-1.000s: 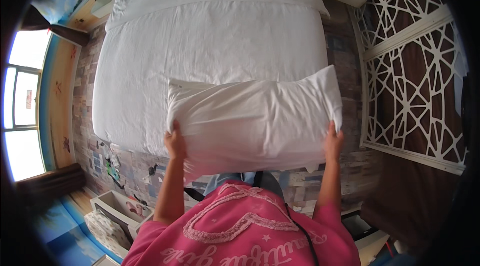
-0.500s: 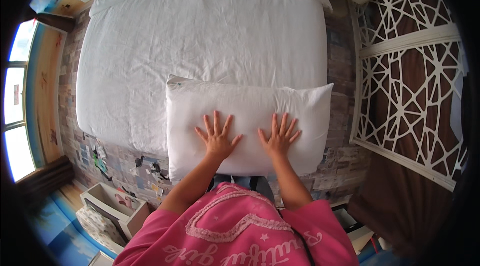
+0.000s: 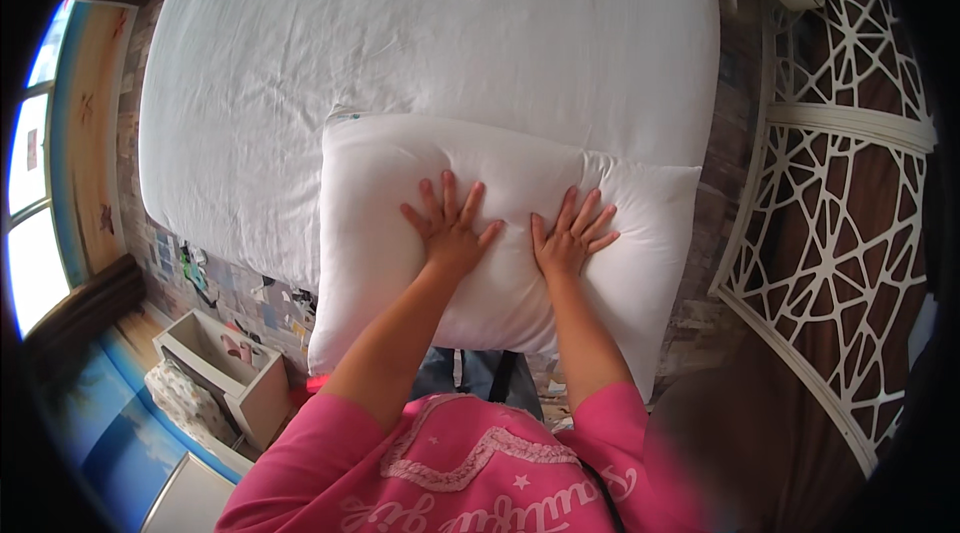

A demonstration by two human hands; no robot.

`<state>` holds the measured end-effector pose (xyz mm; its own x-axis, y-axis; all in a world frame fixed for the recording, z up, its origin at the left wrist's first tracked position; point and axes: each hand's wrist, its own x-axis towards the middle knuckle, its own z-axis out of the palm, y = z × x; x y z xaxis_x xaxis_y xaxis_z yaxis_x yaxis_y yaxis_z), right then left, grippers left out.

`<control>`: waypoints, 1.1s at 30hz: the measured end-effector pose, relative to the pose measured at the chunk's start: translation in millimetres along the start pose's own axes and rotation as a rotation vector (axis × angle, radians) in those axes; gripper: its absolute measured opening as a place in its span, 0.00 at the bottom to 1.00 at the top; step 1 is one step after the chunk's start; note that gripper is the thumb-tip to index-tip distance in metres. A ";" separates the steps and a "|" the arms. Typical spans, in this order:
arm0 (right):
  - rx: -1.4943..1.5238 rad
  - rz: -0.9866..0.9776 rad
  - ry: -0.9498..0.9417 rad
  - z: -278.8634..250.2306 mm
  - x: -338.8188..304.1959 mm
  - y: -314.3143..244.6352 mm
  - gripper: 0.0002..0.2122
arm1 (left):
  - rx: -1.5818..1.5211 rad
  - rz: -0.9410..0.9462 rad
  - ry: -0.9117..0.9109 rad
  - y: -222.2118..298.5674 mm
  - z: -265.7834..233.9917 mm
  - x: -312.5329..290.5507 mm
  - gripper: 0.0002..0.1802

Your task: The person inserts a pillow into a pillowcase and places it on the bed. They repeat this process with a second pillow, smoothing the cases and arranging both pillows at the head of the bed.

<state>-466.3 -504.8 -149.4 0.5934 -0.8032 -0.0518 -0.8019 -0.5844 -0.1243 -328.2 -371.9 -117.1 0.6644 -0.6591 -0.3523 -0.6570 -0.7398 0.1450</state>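
A plump white pillow (image 3: 375,263) lies at the near edge of the white-sheeted bed (image 3: 420,43), its front part overhanging toward me. My left hand (image 3: 453,233) rests on the left-middle of the pillow, palm down with fingers spread. To its right, my right hand (image 3: 570,241) presses the pillow in the same way, fingers apart. Creases run in the pillow's cover around both palms, most of all near the right hand. Neither hand grips anything.
A white lattice screen (image 3: 840,223) stands on the right before brown cloth. At lower left is an open white drawer unit (image 3: 225,368) beside a patterned cushion (image 3: 190,398). Small dark and green items (image 3: 195,268) lie on the patchwork-patterned floor at left.
Both hands remain flat on the pillow and now press it more deeply, the right one denting it. The view has shifted, so bed and pillow look larger and tilted.
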 end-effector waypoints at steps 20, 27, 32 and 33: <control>0.244 -0.087 -0.111 -49.7 -62.9 -58.7 0.35 | -0.045 -0.074 0.160 -88.3 -42.9 -113.6 0.42; 0.410 -0.484 -0.061 -37.2 -50.5 -180.8 0.33 | 0.058 -0.118 0.126 -112.5 -43.1 -117.9 0.40; -0.122 -0.092 -0.232 -43.6 16.0 -31.2 0.35 | -0.013 -0.271 0.109 -133.2 -42.8 -124.6 0.45; -0.190 0.000 -0.239 -49.6 18.5 -3.4 0.35 | -0.023 -0.299 0.107 -139.5 -41.4 -127.9 0.47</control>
<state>-456.0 -523.4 -100.8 0.5745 -0.7668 -0.2863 -0.7875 -0.6132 0.0620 -306.8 -190.0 -54.0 0.8611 -0.4218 -0.2838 -0.4197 -0.9048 0.0715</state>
